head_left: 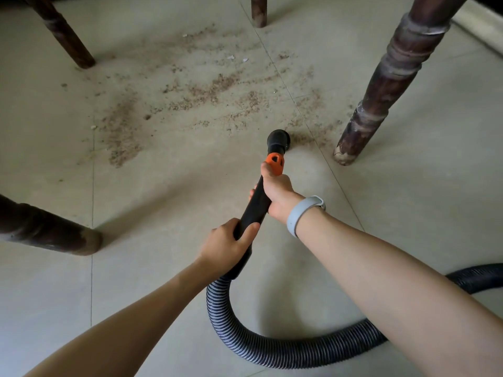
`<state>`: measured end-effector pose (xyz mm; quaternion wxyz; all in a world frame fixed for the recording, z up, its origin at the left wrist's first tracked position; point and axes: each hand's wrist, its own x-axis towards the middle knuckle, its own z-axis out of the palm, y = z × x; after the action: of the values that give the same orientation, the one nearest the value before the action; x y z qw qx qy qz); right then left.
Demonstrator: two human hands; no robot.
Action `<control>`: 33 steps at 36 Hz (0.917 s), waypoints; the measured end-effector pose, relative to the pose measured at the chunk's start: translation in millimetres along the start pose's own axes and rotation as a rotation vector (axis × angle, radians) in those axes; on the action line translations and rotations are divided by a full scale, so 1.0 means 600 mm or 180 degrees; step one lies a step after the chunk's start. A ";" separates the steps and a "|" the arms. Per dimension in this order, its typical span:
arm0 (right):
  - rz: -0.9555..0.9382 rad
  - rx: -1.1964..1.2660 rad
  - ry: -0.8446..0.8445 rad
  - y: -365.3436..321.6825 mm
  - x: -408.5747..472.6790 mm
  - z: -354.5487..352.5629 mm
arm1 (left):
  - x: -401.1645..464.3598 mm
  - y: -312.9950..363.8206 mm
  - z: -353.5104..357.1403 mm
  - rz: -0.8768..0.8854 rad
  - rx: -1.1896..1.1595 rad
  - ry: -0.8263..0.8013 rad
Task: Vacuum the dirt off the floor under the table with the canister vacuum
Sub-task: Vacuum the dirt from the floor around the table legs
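I have both hands on the vacuum wand (254, 210), and I'll take the near right table leg (381, 104) as my landmark. My right hand (276, 191) is wrapped round the wand just behind the orange collar (275, 164), thumb lying up along the orange; it is the hand closer to that leg and to the working end. My left hand (228, 246) grips the lower end of the wand, fingers curled round it where the ribbed hose (272, 346) joins, farther back from the leg. The hose loops on the floor behind my hands and runs off to the right, under my right forearm; the canister itself is not in view.

The round black nozzle (279, 140) sits on or just above the floor (408, 213), a little to the left of the leg's foot, at the near edge of a small patch of grit lying between nozzle and leg. The wand's long axis points from my hands up and slightly right, toward that spot.

Nearly all the dirt (196, 91) still lies beyond the nozzle and to the left of the leg, a broad brown scatter with a dense streak at its far left. I judge the job barely begun: the next strokes should push forward along the wand's line, then sweep leftward away from the leg.
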<state>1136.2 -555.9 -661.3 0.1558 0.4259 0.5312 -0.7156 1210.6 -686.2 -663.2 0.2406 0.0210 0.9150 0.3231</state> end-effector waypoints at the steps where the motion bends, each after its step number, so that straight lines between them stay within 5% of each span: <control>1: -0.0001 -0.0012 0.0000 -0.002 -0.001 -0.001 | 0.001 0.001 -0.001 0.0058 0.0009 -0.0002; 33: -0.0077 0.0366 0.0576 -0.052 0.044 -0.089 | 0.111 0.066 0.015 0.0556 0.0018 -0.0434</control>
<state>1123.4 -490.0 -665.7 0.0739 0.4905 0.5063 -0.7054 1151.3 -636.4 -673.9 0.2732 0.1233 0.8921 0.3381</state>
